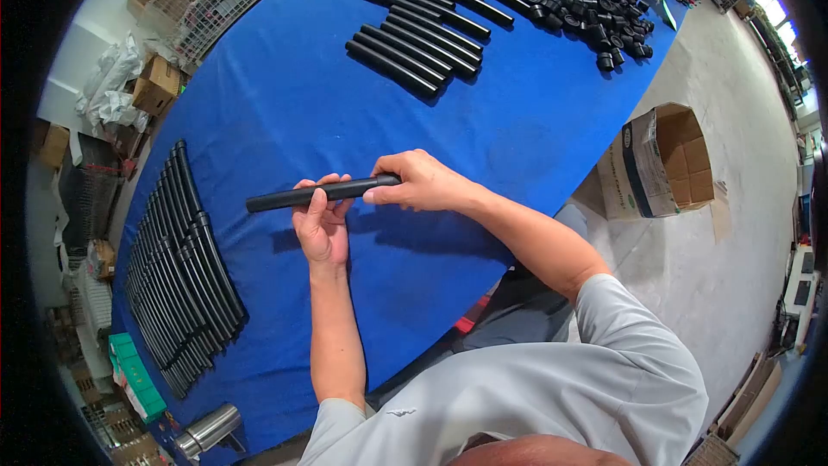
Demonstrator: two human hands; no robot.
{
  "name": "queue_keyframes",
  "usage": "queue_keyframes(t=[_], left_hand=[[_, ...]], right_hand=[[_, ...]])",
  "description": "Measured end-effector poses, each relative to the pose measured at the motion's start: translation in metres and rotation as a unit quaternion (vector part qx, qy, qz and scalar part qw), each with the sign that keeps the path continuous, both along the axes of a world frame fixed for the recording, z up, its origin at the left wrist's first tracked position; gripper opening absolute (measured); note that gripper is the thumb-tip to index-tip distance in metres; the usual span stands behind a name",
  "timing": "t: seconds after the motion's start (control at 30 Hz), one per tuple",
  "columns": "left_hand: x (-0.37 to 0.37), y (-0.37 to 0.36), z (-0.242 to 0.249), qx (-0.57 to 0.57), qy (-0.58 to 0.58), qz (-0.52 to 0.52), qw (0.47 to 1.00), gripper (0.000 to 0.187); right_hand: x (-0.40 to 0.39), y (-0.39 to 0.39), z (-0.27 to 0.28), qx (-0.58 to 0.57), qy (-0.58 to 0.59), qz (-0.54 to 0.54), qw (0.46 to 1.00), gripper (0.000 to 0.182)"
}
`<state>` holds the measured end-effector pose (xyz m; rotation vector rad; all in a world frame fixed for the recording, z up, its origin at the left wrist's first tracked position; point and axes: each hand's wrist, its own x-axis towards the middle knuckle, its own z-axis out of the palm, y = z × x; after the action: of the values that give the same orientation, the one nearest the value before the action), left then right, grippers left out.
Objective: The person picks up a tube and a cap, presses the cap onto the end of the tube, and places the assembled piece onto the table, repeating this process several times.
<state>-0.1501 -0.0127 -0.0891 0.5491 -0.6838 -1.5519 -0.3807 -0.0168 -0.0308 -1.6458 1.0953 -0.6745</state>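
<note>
A black tube (274, 200) is held level above the blue cloth, its free end pointing left. My left hand (321, 226) supports it from below near the middle, thumb and fingers closed about it. At the tube's right end, my right hand (421, 181) grips with thumb and fingers. A slightly wider black piece, which looks like a cap (388, 179), shows at that end, partly covered by my right fingers. Beyond my hands lies a group of loose black tubes (414, 43), with a pile of small black caps (595, 17) to their right.
Rows of black tubes (185, 267) lie on the blue cloth-covered table (285, 103) at left. A metal cylinder (210, 430) and a green box (136, 377) are at the lower left. An open cardboard box (660, 164) stands on the floor at right.
</note>
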Motion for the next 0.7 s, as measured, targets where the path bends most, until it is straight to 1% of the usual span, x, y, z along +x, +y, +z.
queue_keyframes(t=[0.07, 0.1, 0.13, 0.17, 0.27, 0.33, 0.37, 0.47, 0.57, 0.67, 0.7], left_hand=[[0.0, 0.0, 0.0, 0.0, -0.001, 0.001, 1.0, 0.017], [0.0, 0.0, -0.001, 0.004, 0.002, 0.005, 1.0, 0.017], [0.0, -0.001, -0.002, 0.007, 0.006, 0.008, 1.0, 0.017], [0.0, -0.001, -0.002, 0.011, 0.01, 0.013, 1.0, 0.017], [0.002, -0.001, -0.003, 0.015, 0.013, 0.011, 1.0, 0.016], [0.003, -0.002, -0.005, 0.01, 0.017, 0.001, 1.0, 0.016], [0.004, -0.002, -0.006, 0.008, 0.02, -0.004, 1.0, 0.016], [0.002, -0.002, -0.004, 0.003, 0.021, -0.005, 1.0, 0.016], [0.002, -0.002, -0.004, 0.003, 0.021, 0.002, 1.0, 0.016], [0.002, -0.001, -0.003, 0.01, 0.019, 0.004, 1.0, 0.016], [0.003, -0.001, -0.004, 0.007, 0.017, -0.001, 1.0, 0.016]], right_hand=[[-0.001, 0.002, 0.004, 0.021, -0.012, -0.005, 1.0, 0.033], [0.001, 0.001, -0.005, -0.101, -0.017, -0.02, 0.995, 0.034], [0.005, -0.001, -0.019, -0.221, -0.021, -0.034, 0.974, 0.035], [0.007, -0.002, -0.032, -0.338, -0.025, -0.047, 0.94, 0.035], [0.007, 0.0, -0.028, -0.298, -0.019, -0.039, 0.954, 0.038], [0.004, 0.002, -0.011, -0.146, 0.006, -0.017, 0.989, 0.039], [0.003, 0.002, -0.005, -0.068, 0.019, -0.005, 0.998, 0.039], [0.004, 0.003, -0.015, -0.18, 0.0, -0.041, 0.983, 0.037], [0.009, 0.001, -0.029, -0.321, 0.0, -0.048, 0.946, 0.04], [0.006, 0.002, -0.024, -0.272, -0.005, -0.031, 0.962, 0.042], [0.005, 0.001, -0.018, -0.196, 0.005, -0.021, 0.98, 0.041]])
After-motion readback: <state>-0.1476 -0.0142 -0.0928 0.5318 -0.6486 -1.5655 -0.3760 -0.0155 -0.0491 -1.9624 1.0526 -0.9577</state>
